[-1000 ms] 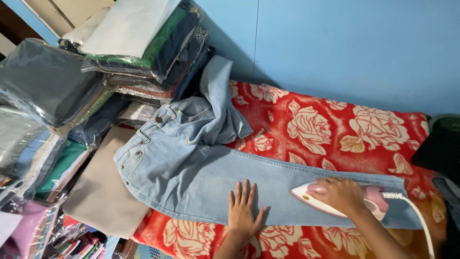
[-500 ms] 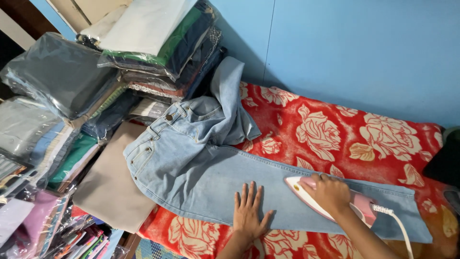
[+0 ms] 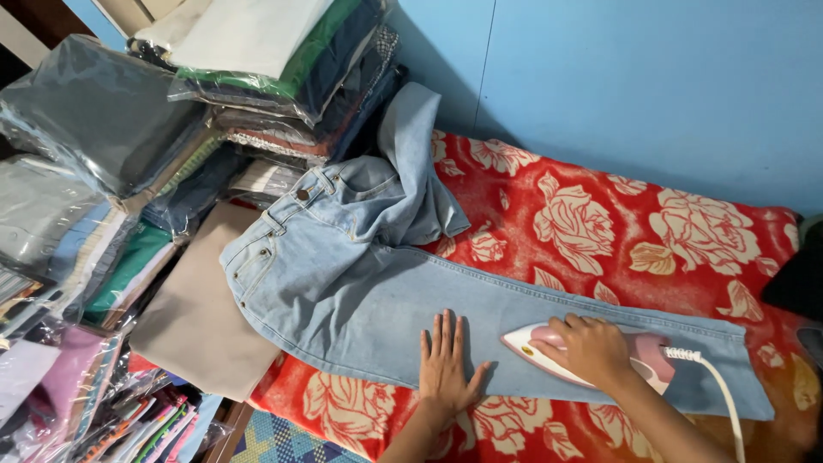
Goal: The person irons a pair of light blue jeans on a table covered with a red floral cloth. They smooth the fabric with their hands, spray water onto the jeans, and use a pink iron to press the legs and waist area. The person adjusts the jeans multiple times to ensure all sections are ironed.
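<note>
Ironing jeans (image 3: pixel 360 291), iron (image 3: pixel 591 356) in right hand (image 3: pixel 587 347)

Soft, even daylight; sharp focus, faint shadows, no glare.

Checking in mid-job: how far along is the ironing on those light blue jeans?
Done: the jeans lie spread on the red floral blanket, and the leg around the iron looks flat. In hand: the right hand grips the pink and white iron on the lower leg, and the left hand presses flat on the denim. Left: the other leg is bunched up beside the waistband.
</note>
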